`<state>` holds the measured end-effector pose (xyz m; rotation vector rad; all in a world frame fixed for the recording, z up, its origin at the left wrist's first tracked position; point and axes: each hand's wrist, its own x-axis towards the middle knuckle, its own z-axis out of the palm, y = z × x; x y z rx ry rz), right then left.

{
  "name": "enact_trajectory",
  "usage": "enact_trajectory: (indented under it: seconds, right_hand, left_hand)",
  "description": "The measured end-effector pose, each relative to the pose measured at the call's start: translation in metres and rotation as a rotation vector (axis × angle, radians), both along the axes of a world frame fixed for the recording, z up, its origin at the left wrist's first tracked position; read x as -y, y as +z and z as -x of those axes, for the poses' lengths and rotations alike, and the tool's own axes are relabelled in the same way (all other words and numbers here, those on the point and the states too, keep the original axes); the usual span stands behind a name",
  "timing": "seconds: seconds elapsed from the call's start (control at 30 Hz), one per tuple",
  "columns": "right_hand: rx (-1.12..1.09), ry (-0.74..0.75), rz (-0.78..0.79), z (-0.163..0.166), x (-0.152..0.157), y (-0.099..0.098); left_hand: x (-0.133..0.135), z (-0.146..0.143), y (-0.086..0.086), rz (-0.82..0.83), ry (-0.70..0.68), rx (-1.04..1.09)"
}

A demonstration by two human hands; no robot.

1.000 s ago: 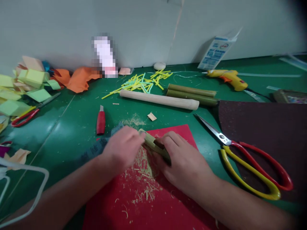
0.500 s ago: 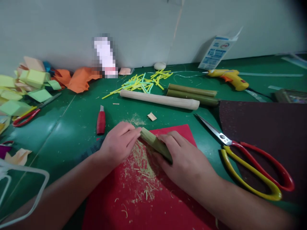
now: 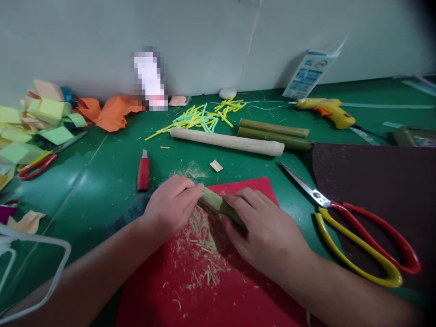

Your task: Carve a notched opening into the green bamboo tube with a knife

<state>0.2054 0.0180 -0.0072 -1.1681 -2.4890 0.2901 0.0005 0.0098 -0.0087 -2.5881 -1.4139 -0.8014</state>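
A green bamboo piece (image 3: pixel 214 200) lies slantwise between my hands, its pale, scraped end toward the left. My right hand (image 3: pixel 257 222) is wrapped over its right part, which the palm partly hides. The closed fingers of my left hand (image 3: pixel 173 204) hold its left end. Under my left wrist a dark sheet with faint printing (image 3: pixel 131 218) shows; how it meets the fingers is hidden. Below the bamboo, shavings (image 3: pixel 207 247) are strewn on a red mat (image 3: pixel 163 290). A red-handled craft knife (image 3: pixel 143 172) rests beyond my left hand.
Large scissors (image 3: pixel 322 200) lie to the right, over a dark brown sheet (image 3: pixel 368 181). A peeled bamboo stick (image 3: pixel 228 142), green bamboo pieces (image 3: pixel 272 131) and yellow strips (image 3: pixel 194 119) lie behind. A yellow glue gun (image 3: pixel 327 111) is at the back right; folded papers (image 3: pixel 47 111) at the left.
My left hand and the bamboo's left end have shifted very slightly toward me and to the right. Both hands keep their hold; the rest looks unchanged.
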Motion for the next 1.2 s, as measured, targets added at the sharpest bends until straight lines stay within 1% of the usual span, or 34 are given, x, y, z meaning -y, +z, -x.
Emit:
enact_trajectory:
  seconds: [0.13, 0.17, 0.3, 0.43, 0.57, 0.67, 0.8, 0.9, 1.07, 1.13, 1.2]
  right_hand:
    - [-0.034, -0.004, 0.071, 0.0005, 0.0014, -0.0022]
    - [-0.039, -0.005, 0.073, 0.0008, 0.0016, -0.0025]
    - [-0.026, -0.017, 0.062, 0.002, 0.0023, -0.0029]
    - [-0.009, -0.036, 0.086, 0.0032, 0.0032, -0.0026]
    - [-0.013, -0.034, 0.09, 0.0037, 0.0037, -0.0025]
    - [-0.02, -0.022, 0.095, 0.0036, 0.0041, -0.0033]
    - [-0.019, -0.03, 0.068, 0.0038, 0.0046, -0.0052]
    - [-0.028, -0.03, 0.076, 0.0047, 0.0041, -0.0061]
    - [-0.029, -0.033, 0.051, 0.0049, 0.0037, -0.0062]
    - [-0.04, -0.032, 0.066, 0.0044, 0.0041, -0.0065]
    - [-0.05, -0.034, 0.078, 0.0039, 0.0043, -0.0071]
  left_hand:
    - [0.0069, -0.0065, 0.002, -0.059, -0.081, -0.062]
    - [0.007, -0.0065, 0.0024, -0.062, -0.082, -0.073]
    - [0.0055, -0.0058, 0.0035, -0.06, -0.008, -0.07]
    - [0.0073, -0.0082, 0.0045, -0.011, -0.054, -0.046]
    - [0.0078, -0.0102, 0.0049, -0.018, -0.009, -0.037]
    - [0.0067, -0.0108, 0.0046, -0.013, -0.038, -0.045]
    - [0.0056, -0.0094, 0.0027, -0.043, 0.021, -0.072]
    - [0.0062, -0.0083, 0.0016, -0.021, -0.033, -0.09]
    - [0.0074, -0.0079, 0.0027, -0.038, 0.01, -0.079]
    - [0.0085, -0.0091, 0.003, -0.026, -0.027, -0.074]
    - [0.0092, -0.0102, 0.0031, -0.026, -0.034, -0.054]
